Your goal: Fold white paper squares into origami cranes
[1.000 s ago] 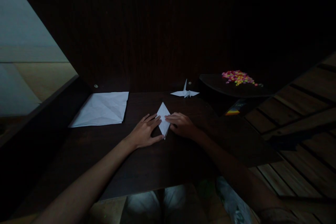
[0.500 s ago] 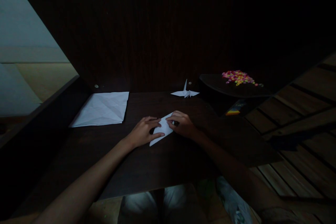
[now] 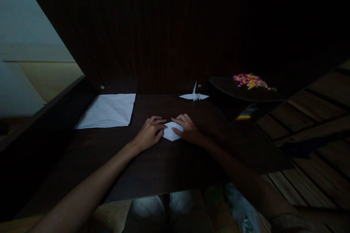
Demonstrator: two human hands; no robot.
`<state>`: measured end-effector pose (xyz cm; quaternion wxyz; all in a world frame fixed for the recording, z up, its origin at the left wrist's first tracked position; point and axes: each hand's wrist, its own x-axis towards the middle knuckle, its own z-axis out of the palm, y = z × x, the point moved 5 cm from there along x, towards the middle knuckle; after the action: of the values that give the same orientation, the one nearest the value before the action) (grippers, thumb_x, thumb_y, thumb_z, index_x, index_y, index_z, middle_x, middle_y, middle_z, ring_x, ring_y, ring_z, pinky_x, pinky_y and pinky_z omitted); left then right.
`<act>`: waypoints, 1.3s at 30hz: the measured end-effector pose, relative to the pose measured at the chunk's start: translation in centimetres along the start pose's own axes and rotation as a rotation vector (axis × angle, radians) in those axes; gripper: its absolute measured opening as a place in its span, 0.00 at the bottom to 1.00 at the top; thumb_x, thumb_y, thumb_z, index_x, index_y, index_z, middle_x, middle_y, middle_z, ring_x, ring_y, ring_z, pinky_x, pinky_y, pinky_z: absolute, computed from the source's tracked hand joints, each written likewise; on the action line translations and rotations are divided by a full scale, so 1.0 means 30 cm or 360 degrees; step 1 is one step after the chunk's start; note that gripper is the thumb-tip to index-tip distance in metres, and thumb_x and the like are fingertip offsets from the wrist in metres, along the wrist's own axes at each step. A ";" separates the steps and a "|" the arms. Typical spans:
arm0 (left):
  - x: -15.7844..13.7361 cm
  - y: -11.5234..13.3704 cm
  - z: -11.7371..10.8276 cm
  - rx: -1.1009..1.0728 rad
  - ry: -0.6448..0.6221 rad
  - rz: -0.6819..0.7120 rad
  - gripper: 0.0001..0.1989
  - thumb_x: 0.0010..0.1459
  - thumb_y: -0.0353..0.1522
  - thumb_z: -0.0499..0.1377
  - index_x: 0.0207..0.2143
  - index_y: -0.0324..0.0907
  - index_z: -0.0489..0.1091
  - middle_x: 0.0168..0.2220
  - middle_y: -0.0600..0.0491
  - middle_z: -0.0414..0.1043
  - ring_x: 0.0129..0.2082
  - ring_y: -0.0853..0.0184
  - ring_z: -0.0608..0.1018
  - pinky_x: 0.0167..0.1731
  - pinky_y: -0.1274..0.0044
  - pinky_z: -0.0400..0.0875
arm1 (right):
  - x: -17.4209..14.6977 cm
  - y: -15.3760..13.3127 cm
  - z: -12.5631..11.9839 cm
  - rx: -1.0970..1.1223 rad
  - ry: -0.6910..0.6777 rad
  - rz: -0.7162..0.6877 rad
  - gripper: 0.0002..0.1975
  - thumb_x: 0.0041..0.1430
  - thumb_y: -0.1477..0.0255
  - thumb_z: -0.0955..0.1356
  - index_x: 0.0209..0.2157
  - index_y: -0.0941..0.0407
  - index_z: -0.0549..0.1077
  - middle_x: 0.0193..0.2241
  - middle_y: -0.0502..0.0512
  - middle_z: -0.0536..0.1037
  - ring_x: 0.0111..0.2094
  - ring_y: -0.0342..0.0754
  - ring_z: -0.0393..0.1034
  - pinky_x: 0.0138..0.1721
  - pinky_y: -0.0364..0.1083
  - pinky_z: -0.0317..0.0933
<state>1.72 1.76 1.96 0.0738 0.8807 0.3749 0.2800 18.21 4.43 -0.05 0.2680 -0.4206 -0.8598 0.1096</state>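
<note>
A small piece of folded white paper (image 3: 171, 135), roughly six-sided, lies on the dark desk between my two hands. My left hand (image 3: 151, 133) rests at its left edge, fingers spread and the tips touching the paper. On the other side, my right hand (image 3: 189, 131) has its thumb lying across the paper and its fingers stretched along the far right edge. Both hands are open, palms down. Beyond them, against the back panel, stands a finished white paper crane (image 3: 194, 97) with its wings spread.
Creased white paper sheets (image 3: 109, 111) lie stacked at the desk's left, beside the raised side board (image 3: 51, 113). At the right, a dark rounded shelf (image 3: 218, 86) bears a heap of small pink, red and yellow pieces (image 3: 251, 81). Wooden slats (image 3: 314, 113) show farther right.
The folded paper has turned from a slanted, elongated shape to a more compact six-sided one. My right thumb has come down across it, and my left thumb has drawn back to its edge.
</note>
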 end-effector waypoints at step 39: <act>-0.028 0.030 0.020 0.0015 -0.0223 0.0412 0.18 0.61 0.40 0.56 0.47 0.39 0.73 0.52 0.43 0.72 0.53 0.60 0.73 0.54 0.68 0.69 | -0.033 -0.092 -0.073 0.0173 -0.0241 -0.0511 0.14 0.53 0.64 0.71 0.40 0.56 0.76 0.46 0.60 0.74 0.46 0.53 0.67 0.48 0.53 0.62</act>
<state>2.13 0.57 1.41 0.0589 0.9394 0.2532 0.2234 18.08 1.84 2.54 0.2389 -0.2533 -0.9265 0.1430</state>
